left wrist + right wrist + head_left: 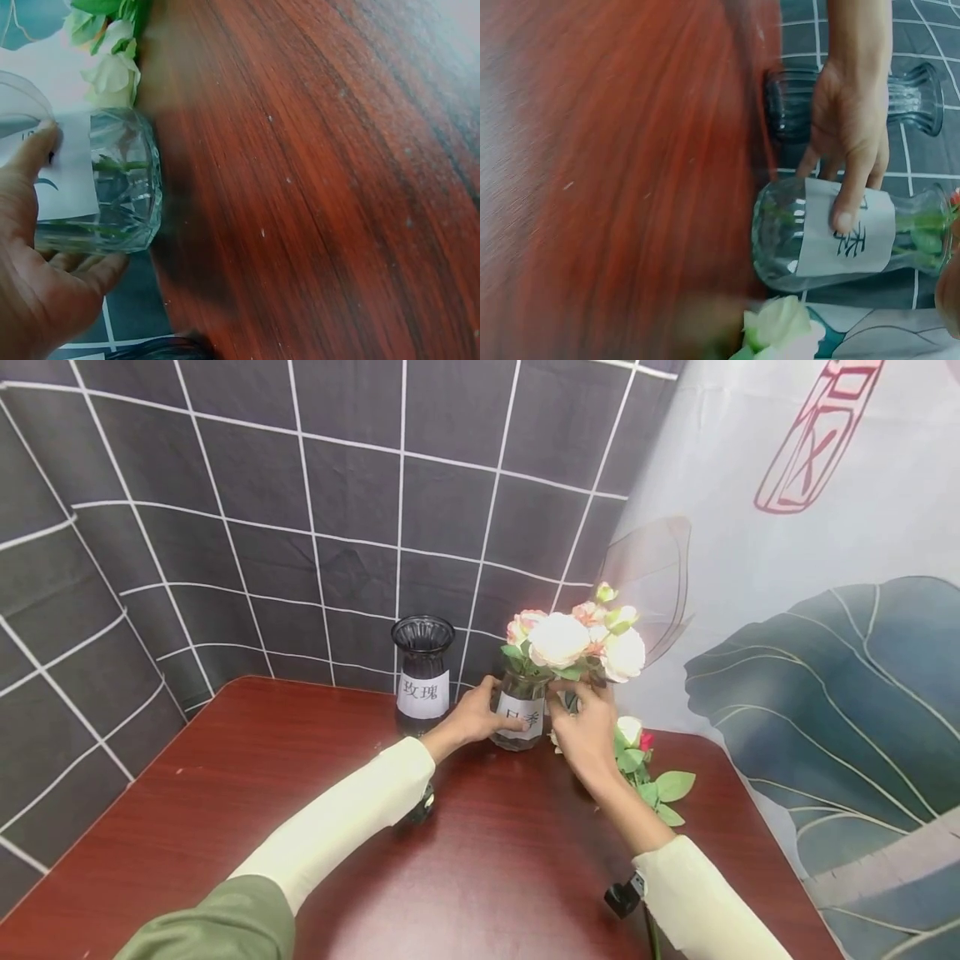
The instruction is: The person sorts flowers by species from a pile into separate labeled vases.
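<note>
My left hand (480,714) grips the body of a clear glass vase (517,735), its thumb across the white label with Chinese writing. The vase stands upright on the table. Pink and white flowers (558,639) rise from its mouth, and green stems (922,232) show through the glass. Beside the vase's neck is my right hand (585,727), fingers bent, just under the blooms. Only a bit of the right hand (949,292) shows at the right wrist view's edge; whether it pinches a stem or only touches the neck is hidden.
A dark glass vase (423,639) with a labelled front stands left of the clear one. Cut flowers with white and red blooms and green leaves (675,785) lie on the reddish-brown table (480,860) at the right. A grid-patterned cloth (345,485) hangs close behind the vases.
</note>
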Demonstrator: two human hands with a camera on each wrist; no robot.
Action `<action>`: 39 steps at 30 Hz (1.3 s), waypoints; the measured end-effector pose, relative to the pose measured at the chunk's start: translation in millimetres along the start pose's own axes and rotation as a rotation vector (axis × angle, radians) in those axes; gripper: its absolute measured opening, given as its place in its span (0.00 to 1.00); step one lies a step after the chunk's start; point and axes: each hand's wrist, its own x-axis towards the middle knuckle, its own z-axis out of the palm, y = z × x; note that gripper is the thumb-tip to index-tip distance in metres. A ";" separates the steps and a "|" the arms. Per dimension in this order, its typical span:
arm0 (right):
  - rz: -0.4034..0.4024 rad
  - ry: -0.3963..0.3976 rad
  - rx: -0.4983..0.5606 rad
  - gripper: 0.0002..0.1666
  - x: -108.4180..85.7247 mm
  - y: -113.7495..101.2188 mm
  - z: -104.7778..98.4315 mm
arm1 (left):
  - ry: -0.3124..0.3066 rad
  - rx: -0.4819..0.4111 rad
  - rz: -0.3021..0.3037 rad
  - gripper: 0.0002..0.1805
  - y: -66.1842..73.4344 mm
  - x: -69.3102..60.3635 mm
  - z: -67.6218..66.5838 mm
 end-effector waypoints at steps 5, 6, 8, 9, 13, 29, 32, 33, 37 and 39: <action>-0.017 -0.012 -0.042 0.11 -8.5 9.7 -11.3 | -0.024 0.017 -0.010 0.60 6.4 -5.7 -3.7; -0.018 -0.018 -0.056 0.11 -9.4 12.0 -14.4 | -0.035 0.007 -0.015 0.60 14.0 -12.2 -8.3; -0.010 -0.027 -0.080 0.11 -11.0 15.6 -21.1 | -0.040 0.005 -0.011 0.63 12.7 -10.8 -8.9; 0.001 -0.033 -0.091 0.12 -11.8 17.0 -24.7 | -0.030 0.014 0.000 0.65 9.7 -8.2 -7.7; 0.045 -0.050 -0.133 0.12 -13.9 21.6 -38.0 | -0.024 0.048 -0.006 0.69 10.7 -7.4 -10.4; 0.125 -0.140 -0.273 0.12 -32.8 44.3 -82.6 | -0.114 0.201 -0.072 0.51 48.4 -79.2 -60.6; 0.149 -0.157 -0.286 0.12 -35.2 49.6 -91.5 | -0.122 0.164 -0.087 0.47 45.1 -82.1 -68.3; 0.159 -0.165 -0.293 0.13 -36.1 51.0 -94.5 | -0.121 0.160 -0.089 0.46 42.9 -82.6 -70.7; 0.182 -0.204 -0.329 0.13 -39.2 58.1 -105.8 | -0.102 0.129 -0.103 0.40 36.7 -87.7 -81.3; 0.188 -0.227 -0.354 0.13 -40.6 62.2 -110.7 | -0.077 0.121 -0.098 0.35 35.1 -93.2 -88.5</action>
